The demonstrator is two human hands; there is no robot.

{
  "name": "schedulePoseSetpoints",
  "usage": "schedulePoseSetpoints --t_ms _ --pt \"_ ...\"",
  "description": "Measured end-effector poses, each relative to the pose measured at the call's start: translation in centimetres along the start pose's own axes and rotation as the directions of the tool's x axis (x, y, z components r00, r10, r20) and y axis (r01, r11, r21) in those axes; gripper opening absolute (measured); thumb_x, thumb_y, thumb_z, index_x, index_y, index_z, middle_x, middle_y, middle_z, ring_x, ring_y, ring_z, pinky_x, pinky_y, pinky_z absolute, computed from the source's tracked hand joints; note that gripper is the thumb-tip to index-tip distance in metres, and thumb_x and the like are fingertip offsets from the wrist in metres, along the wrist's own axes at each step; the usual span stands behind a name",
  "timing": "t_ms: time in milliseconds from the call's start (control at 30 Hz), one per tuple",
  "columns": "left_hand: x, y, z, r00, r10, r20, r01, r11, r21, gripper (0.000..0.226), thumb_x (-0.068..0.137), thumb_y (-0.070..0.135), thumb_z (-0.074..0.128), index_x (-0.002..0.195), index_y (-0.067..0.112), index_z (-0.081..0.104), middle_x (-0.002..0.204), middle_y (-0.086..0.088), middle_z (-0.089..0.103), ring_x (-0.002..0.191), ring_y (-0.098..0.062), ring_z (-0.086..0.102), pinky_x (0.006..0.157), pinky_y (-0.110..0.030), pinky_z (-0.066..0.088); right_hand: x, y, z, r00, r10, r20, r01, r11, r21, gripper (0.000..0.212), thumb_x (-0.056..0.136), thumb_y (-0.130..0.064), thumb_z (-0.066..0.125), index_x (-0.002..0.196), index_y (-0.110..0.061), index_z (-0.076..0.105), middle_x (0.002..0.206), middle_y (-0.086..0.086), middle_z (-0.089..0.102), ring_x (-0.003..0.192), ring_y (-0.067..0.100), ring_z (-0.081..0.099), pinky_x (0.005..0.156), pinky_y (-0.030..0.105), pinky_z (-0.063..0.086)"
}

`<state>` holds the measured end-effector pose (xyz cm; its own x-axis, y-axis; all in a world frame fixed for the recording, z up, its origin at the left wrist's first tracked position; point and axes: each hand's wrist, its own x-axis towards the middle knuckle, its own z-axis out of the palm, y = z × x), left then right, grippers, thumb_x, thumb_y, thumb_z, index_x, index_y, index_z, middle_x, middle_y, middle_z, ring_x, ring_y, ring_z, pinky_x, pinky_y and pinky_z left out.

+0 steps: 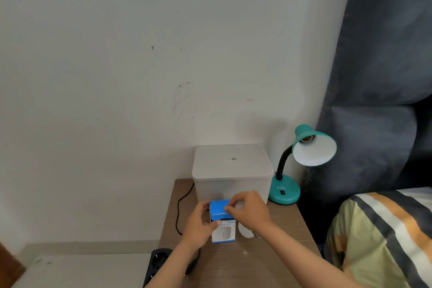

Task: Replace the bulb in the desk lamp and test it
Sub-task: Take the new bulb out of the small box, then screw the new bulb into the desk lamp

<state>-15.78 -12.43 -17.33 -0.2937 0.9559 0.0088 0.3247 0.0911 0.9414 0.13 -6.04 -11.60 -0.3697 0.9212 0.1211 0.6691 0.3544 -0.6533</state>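
From my head view, looking down, I have the bulb box point(222, 220) standing upright on the table point(275, 262), just in front of the frosted tub point(231, 170). My left hand point(198, 224) wraps the box's left side, fingers behind and thumb across the front, so that grip is curled round the box. My right hand point(250, 210) comes over the top from the right, and its fingertips point(228, 208) pinch the blue top flap of the box; that grip is pressed together on the flap. Under my right wrist, just right of the box, a white bulb point(246, 230) lies on the table, partly hidden by the hand. The lamp point(304, 159) stands at the table's back right corner, beside the tub, with its teal base on the table, its black neck curving up, and its teal shade tipped toward me; the socket inside the shade shows bare, with no bulb in it. A black cord point(180, 213) runs down the table's left side from behind the tub. A black power strip point(156, 264) sits low at the table's left edge. To the right are a striped bedcover point(385, 234) and a dark padded headboard point(378, 77), and a pale wall point(140, 54) stands behind it all.
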Motion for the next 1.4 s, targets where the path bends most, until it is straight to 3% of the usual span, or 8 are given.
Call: schedulePoseSetpoints --t_ms 233,767,867,967,1067,1233,1333,1400 --pt "-0.1 0.0 -0.1 1.0 0.013 0.013 -0.013 1.0 -0.001 0.053 0.077 0.011 0.072 0.123 0.024 0.048 0.123 0.005 0.058 0.109 -0.002 0.055 0.07 -0.005 0.048 -0.8 -0.2 0.1 0.993 -0.117 0.011 0.115 0.958 -0.262 0.03 0.077 -0.048 0.067 0.099 -0.029 0.072 0.104 -0.007 0.063 0.101 0.014 0.046 0.073 0.023 0.036" --pt "-0.1 0.4 -0.1 0.999 0.041 0.031 -0.043 0.997 0.061 0.042 0.08 0.014 0.07 0.114 0.032 0.054 0.13 0.001 0.05 0.103 -0.008 0.058 0.07 -0.014 0.053 -1.3 -0.5 0.5 0.991 -0.123 0.046 0.132 0.93 -0.343 0.031 0.083 -0.046 0.061 0.106 -0.028 0.07 0.109 -0.004 0.063 0.103 0.015 0.047 0.075 0.023 0.038" --pt "-0.2 0.3 -0.1 0.999 0.015 0.028 -0.018 0.996 0.088 0.043 0.079 0.019 0.071 0.115 0.034 0.054 0.131 0.001 0.052 0.107 -0.015 0.059 0.077 -0.021 0.056 -1.3 -0.4 0.5 0.993 -0.101 0.065 0.117 0.936 -0.332 0.032 0.085 -0.047 0.058 0.106 -0.027 0.071 0.107 -0.004 0.063 0.104 0.015 0.047 0.074 0.022 0.037" --pt "-0.4 0.4 0.1 1.0 0.006 0.003 -0.006 0.99 0.14 0.045 0.081 0.017 0.07 0.122 0.026 0.054 0.132 0.0 0.052 0.109 -0.013 0.057 0.075 -0.016 0.054 -1.6 -0.4 0.2 0.998 -0.028 0.049 0.038 0.975 -0.221 0.029 0.085 -0.046 0.057 0.097 -0.026 0.072 0.099 -0.003 0.062 0.104 0.015 0.047 0.076 0.024 0.039" --pt "-0.5 0.6 0.4 0.997 0.066 -0.029 -0.056 0.958 0.282 0.046 0.084 0.02 0.065 0.127 0.022 0.05 0.132 -0.002 0.05 0.113 -0.012 0.051 0.079 -0.012 0.047 -1.9 -0.4 -0.8 0.996 0.088 0.012 -0.089 0.992 0.088 0.016 0.08 -0.039 0.063 0.083 -0.024 0.067 0.09 -0.007 0.064 0.096 0.013 0.055 0.077 0.026 0.045" --pt "-1.5 2.0 1.2 0.984 0.119 -0.137 -0.049 0.902 0.43 0.055 0.084 0.033 0.061 0.134 0.019 0.041 0.139 -0.006 0.038 0.127 -0.021 0.038 0.104 -0.032 0.04 -3.3 1.1 -4.4 0.927 0.248 0.282 -0.368 0.752 0.547 0.031 0.081 -0.01 0.061 0.111 -0.019 0.06 0.109 0.004 0.058 0.093 0.018 0.059 0.074 0.032 0.054" --pt "-1.6 3.6 1.7 0.966 0.175 -0.192 -0.075 0.895 0.439 0.054 0.085 0.031 0.061 0.132 0.013 0.042 0.138 -0.009 0.039 0.127 -0.023 0.037 0.104 -0.031 0.034 -4.4 3.2 -6.4 0.93 0.277 0.242 -0.368 0.702 0.609 0.033 0.084 -0.019 0.066 0.116 -0.016 0.057 0.113 0.007 0.059 0.1 0.023 0.061 0.08 0.038 0.057" --pt "-1.6 5.1 2.2 0.956 0.221 -0.192 -0.127 0.904 0.407 0.052 0.087 0.029 0.06 0.133 0.014 0.042 0.138 -0.007 0.038 0.128 -0.022 0.035 0.103 -0.027 0.031 -5.0 4.3 -7.8 0.931 0.309 0.193 -0.352 0.622 0.7 0.033 0.085 -0.023 0.067 0.115 -0.016 0.057 0.113 0.01 0.06 0.098 0.026 0.063 0.074 0.039 0.059"
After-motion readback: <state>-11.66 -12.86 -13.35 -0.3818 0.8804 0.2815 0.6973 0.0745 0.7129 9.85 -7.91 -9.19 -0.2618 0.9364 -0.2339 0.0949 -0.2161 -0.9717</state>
